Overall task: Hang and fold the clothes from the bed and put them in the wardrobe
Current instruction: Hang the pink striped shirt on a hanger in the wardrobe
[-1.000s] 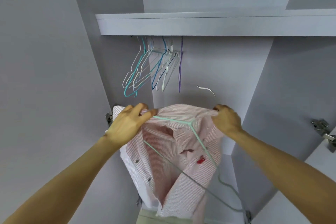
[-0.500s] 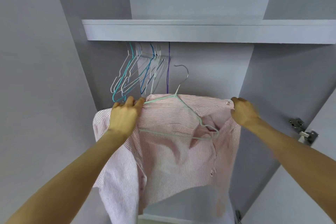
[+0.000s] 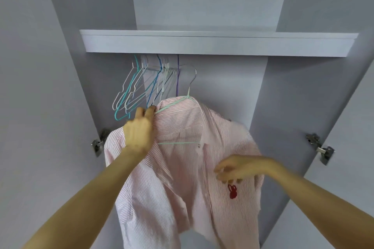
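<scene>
A pink striped shirt (image 3: 188, 168) with a small red emblem hangs on a mint-green wire hanger (image 3: 178, 142) inside the wardrobe. The hanger's metal hook (image 3: 192, 79) reaches up toward the rail under the shelf; the rail itself is hidden. My left hand (image 3: 139, 129) grips the shirt's left shoulder together with the hanger's arm. In front of the shirt's chest, just above the emblem, my right hand (image 3: 238, 169) hovers with loosely curled fingers and holds nothing; it is blurred.
Several empty wire hangers (image 3: 141, 89), white, teal, blue and purple, hang to the left of the shirt. A white shelf (image 3: 216, 43) spans the wardrobe above. Door hinges sit at left (image 3: 98, 143) and right (image 3: 321, 150).
My right hand let go of the shirt's right shoulder and dropped to its front. The shirt and hanger rose toward the rail; the shirt now hangs down facing me.
</scene>
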